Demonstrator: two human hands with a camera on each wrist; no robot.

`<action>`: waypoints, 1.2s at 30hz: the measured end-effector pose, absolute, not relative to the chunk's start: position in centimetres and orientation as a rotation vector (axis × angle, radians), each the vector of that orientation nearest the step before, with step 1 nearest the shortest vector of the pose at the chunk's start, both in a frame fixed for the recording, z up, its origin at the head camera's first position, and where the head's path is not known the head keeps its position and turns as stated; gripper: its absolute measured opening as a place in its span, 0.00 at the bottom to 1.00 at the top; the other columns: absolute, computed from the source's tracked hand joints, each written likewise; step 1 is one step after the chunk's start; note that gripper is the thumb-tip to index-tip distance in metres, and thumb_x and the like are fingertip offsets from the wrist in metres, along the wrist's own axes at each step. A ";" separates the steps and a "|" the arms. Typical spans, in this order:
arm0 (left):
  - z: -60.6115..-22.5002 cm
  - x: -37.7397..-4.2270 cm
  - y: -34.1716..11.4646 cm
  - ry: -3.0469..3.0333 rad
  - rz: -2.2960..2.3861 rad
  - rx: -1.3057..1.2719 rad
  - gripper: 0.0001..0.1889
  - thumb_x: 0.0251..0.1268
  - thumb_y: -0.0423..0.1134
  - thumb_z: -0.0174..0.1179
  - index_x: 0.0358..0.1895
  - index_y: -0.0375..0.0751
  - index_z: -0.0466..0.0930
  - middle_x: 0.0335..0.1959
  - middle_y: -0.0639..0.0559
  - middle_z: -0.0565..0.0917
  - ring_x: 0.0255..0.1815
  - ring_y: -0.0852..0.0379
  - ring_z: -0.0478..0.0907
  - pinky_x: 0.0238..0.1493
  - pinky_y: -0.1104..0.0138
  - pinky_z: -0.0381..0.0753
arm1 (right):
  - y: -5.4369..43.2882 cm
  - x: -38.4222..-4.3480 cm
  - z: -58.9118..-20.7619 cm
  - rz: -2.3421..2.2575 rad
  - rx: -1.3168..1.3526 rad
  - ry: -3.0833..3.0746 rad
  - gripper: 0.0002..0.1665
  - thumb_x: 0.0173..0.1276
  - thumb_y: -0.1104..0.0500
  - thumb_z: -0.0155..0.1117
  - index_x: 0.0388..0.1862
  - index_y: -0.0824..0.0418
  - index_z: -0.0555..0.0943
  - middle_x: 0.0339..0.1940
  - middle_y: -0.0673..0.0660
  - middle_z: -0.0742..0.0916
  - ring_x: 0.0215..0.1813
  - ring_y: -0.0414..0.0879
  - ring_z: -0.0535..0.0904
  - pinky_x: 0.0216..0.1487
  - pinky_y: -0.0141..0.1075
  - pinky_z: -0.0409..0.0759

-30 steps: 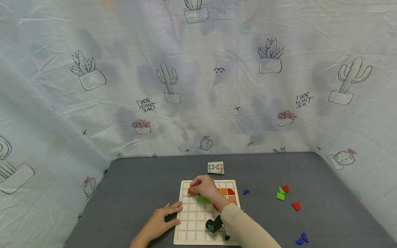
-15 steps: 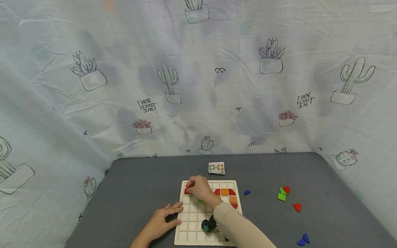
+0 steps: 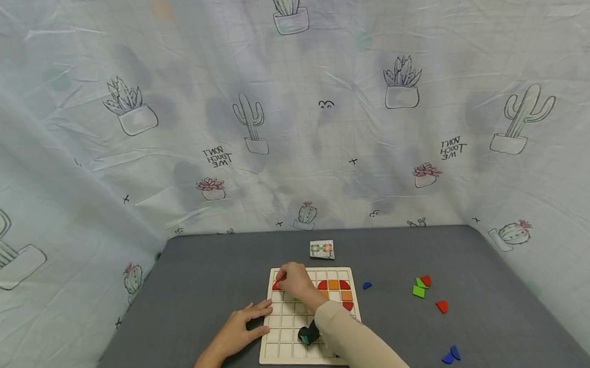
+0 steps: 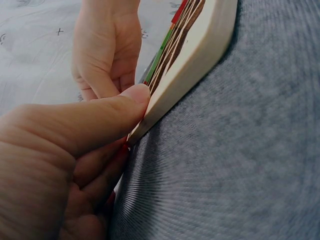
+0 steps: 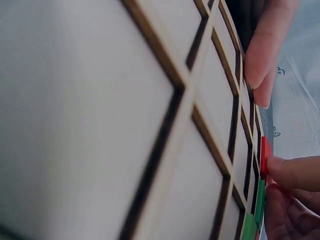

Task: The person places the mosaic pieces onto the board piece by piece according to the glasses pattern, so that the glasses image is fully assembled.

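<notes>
my right hand [image 3: 295, 283] has slid from the middle of the top rows toward the far left corner of the wooden grid board [image 3: 287, 338], carrying the red piece [image 3: 278, 285] with it; a second ago it was nearer the centre, over the green tiles. now the piece sits low against a cell in the second row, left column, pinched between my fingertips [image 5: 295, 172], so i judge it is about to be seated rather than already let go. that move has uncovered the red, orange and red tiles [image 3: 333, 285] to the right.

my left hand [image 3: 237, 330] has not shifted: fingers nearly straight, thumb [image 4: 100, 117] pressed to the board's left edge, steadying it on the grey table [image 3: 205, 276].

i cannot tell whether the red piece is fully down in its cell; my knuckles hide most of it from above, and the right wrist view shows only its thin edge. the green tiles are mostly covered by my wrist. the small card [image 3: 321, 250] beyond the board is too small to read.
</notes>
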State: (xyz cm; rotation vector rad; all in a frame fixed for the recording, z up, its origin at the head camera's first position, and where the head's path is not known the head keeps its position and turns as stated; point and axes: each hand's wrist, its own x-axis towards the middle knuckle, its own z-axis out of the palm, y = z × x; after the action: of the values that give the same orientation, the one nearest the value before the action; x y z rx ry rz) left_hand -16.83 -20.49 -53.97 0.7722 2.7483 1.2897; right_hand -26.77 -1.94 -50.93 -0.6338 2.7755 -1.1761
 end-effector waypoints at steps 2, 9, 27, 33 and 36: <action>-54.0 -16.9 -20.5 2.747 1.291 0.771 0.25 0.62 0.50 0.61 0.59 0.41 0.78 0.64 0.46 0.74 0.65 0.44 0.70 0.68 0.41 0.59 | -2.0 -26.8 -50.9 -1.173 -0.637 2.783 0.04 0.55 0.68 0.70 0.28 0.62 0.84 0.28 0.51 0.83 0.30 0.41 0.77 0.27 0.28 0.77; -54.1 -17.0 -20.6 2.743 1.270 0.765 0.26 0.63 0.50 0.60 0.60 0.40 0.77 0.65 0.45 0.73 0.66 0.44 0.70 0.68 0.42 0.58 | -1.2 -26.9 -49.9 -1.310 -0.581 2.682 0.06 0.61 0.65 0.67 0.38 0.64 0.85 0.33 0.54 0.84 0.34 0.44 0.78 0.31 0.32 0.80; -54.2 -16.7 -21.0 2.797 1.218 0.749 0.26 0.61 0.51 0.61 0.59 0.40 0.78 0.64 0.46 0.75 0.65 0.45 0.71 0.67 0.43 0.62 | 7.7 -26.9 -49.6 -1.555 -0.493 2.554 0.18 0.65 0.59 0.65 0.52 0.65 0.81 0.51 0.63 0.84 0.51 0.54 0.80 0.48 0.42 0.85; -54.3 -16.8 -20.8 2.784 1.224 0.745 0.27 0.61 0.52 0.61 0.60 0.40 0.78 0.64 0.46 0.74 0.65 0.45 0.71 0.68 0.43 0.61 | 12.7 -25.6 -49.4 -1.596 -0.451 2.669 0.18 0.63 0.62 0.66 0.52 0.64 0.81 0.50 0.63 0.84 0.51 0.56 0.81 0.52 0.46 0.83; -54.2 -16.8 -20.7 2.783 1.230 0.742 0.27 0.61 0.51 0.61 0.59 0.40 0.78 0.64 0.46 0.74 0.65 0.45 0.71 0.68 0.44 0.61 | 15.9 -25.0 -49.5 -1.622 -0.423 2.714 0.18 0.63 0.62 0.67 0.52 0.64 0.81 0.50 0.63 0.84 0.52 0.57 0.81 0.52 0.43 0.84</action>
State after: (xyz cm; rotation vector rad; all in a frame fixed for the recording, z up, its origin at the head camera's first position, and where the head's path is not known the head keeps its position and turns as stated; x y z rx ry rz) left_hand -16.76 -20.75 -54.22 0.7421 2.7827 1.2298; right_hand -24.96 15.91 -49.48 -0.4225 2.7144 -1.6219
